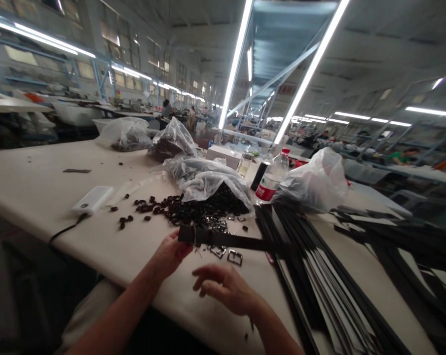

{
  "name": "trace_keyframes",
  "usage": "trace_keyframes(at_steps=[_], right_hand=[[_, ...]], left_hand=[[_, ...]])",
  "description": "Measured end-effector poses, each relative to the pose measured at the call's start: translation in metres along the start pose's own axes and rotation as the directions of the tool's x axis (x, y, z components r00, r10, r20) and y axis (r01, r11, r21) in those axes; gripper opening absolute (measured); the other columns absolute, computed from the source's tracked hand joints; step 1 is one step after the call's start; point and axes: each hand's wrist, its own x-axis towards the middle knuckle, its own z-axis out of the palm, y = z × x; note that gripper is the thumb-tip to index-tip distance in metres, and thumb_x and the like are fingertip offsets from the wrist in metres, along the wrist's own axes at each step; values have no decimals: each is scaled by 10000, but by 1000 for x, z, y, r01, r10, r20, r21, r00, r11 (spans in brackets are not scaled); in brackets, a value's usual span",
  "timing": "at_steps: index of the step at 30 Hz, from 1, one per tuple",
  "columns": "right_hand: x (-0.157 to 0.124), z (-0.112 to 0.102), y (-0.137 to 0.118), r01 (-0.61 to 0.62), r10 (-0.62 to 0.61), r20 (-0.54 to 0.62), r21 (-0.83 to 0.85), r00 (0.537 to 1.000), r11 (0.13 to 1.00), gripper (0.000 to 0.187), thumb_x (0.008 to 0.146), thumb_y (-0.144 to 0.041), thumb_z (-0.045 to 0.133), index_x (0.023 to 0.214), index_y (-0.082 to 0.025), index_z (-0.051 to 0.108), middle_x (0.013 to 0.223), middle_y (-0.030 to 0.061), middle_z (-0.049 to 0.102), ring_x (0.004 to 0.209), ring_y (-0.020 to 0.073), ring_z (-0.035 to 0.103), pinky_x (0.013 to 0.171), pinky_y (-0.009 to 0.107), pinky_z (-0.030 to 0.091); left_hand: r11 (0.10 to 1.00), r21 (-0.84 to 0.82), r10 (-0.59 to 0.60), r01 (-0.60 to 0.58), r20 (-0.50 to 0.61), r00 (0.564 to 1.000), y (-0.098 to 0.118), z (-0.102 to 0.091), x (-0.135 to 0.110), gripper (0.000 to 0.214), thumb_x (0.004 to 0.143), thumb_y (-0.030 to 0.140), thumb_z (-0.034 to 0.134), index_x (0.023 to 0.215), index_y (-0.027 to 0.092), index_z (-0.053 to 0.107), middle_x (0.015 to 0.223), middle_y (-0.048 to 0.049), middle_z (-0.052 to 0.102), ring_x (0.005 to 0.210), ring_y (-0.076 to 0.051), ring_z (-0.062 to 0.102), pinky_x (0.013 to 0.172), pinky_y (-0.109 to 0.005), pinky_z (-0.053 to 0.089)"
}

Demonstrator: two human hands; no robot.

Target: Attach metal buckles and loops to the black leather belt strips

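Note:
My left hand pinches the near end of a black strap and holds it level over the table's front edge. The strap runs right toward a stack of black straps. My right hand hovers just below the strap, fingers loosely spread, holding nothing. Metal buckles lie on the white table right behind my hands. A heap of small dark loops spills from a clear plastic bag beyond them.
A white power bank with a cable lies at the left. A water bottle with a red cap and further plastic bags stand behind. Other people work at distant tables.

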Motion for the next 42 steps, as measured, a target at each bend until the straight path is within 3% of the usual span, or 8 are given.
trace_keyframes(at_steps=[4,9,15,21,26,31,38,42], right_hand=[[12,-3,18,8,41,-332,144,942,990,460,906,-545,555,1191,-194,638,1058,109,715,807,178,681,665,283,510],[16,-11,21,148,-32,-485,203,874,968,423,877,-503,604,1194,-227,649,1094,84,692,866,197,683,709,308,529],[13,-14,13,215,-218,-399,-52,890,975,367,899,-293,535,1241,-223,648,1075,48,703,944,194,649,872,352,518],[12,-14,12,229,-249,-198,-119,948,966,385,841,-278,651,1218,-202,658,1128,59,678,1001,213,641,946,375,501],[18,-9,23,212,-178,-324,73,929,975,371,854,-465,672,1098,-187,709,977,49,694,852,180,627,781,305,522],[17,-5,24,204,-114,-358,226,927,953,499,826,-613,650,1064,-180,717,942,57,681,709,130,562,619,245,472],[13,1,18,209,-61,-465,273,883,939,443,835,-582,656,931,-159,746,772,44,669,547,91,486,493,220,409],[13,-5,15,199,-46,-503,254,863,947,419,841,-564,649,897,-160,743,678,23,647,512,108,512,457,232,406]], left_hand=[[1000,-5,-21,21,27,999,-9,7,-5,456,457,250,933,788,170,629,705,21,671,597,-88,612,554,-167,507],[974,194,101,-121,111,989,-16,15,-14,416,529,263,901,861,182,663,724,18,695,590,-108,609,566,-214,522],[888,446,-24,-110,283,959,-16,16,-21,267,597,313,868,754,139,739,687,-25,710,648,-137,627,636,-225,497],[922,362,38,-135,264,964,-30,11,-18,207,718,304,792,887,186,780,842,-26,743,764,-141,646,761,-242,503],[929,363,1,-79,210,978,-47,16,-22,225,686,339,827,845,186,783,813,-17,720,713,-118,614,709,-234,501],[878,460,51,-130,180,982,-52,25,-28,295,669,415,828,778,147,774,678,-19,673,654,-118,571,669,-245,466],[850,496,73,-176,221,972,-53,39,-34,282,661,425,807,630,152,742,640,-26,659,647,-128,555,648,-255,455],[798,581,-8,-160,275,961,-50,35,-31,277,688,428,783,693,153,756,699,-51,705,675,-154,616,686,-280,495]])
